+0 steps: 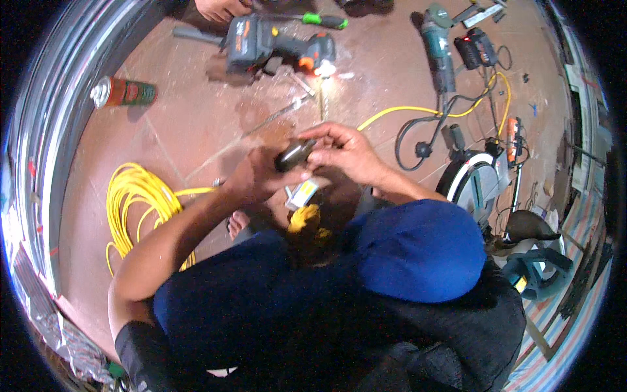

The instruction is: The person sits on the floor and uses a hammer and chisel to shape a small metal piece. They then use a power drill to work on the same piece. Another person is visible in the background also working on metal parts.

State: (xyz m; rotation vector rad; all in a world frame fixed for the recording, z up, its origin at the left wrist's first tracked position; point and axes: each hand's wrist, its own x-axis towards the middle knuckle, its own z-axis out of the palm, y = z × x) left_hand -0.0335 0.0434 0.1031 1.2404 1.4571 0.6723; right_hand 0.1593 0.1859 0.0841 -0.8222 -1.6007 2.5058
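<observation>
At the centre, a dark, shiny, rounded object (294, 155) is held between my two hands; its exact kind I cannot make out. My left hand (256, 175) is closed around its left and lower side, with the fingers partly in shadow. From the right, my right hand (343, 151) pinches its other end with thumb and fingers. Just below the hands is a small white and yellow piece (304, 193), with a bunched yellow thing (304, 219) beneath it. Rounded blue cloth (424, 251) hides part of my right forearm.
A lit cordless power tool (281, 47) lies ahead beside a green-handled screwdriver (324, 21). Left are a spray can (124, 92) and a coiled yellow cable (140, 209). An angle grinder (437, 49), a battery (475, 49) and a disc-guarded saw (477, 186) stand right.
</observation>
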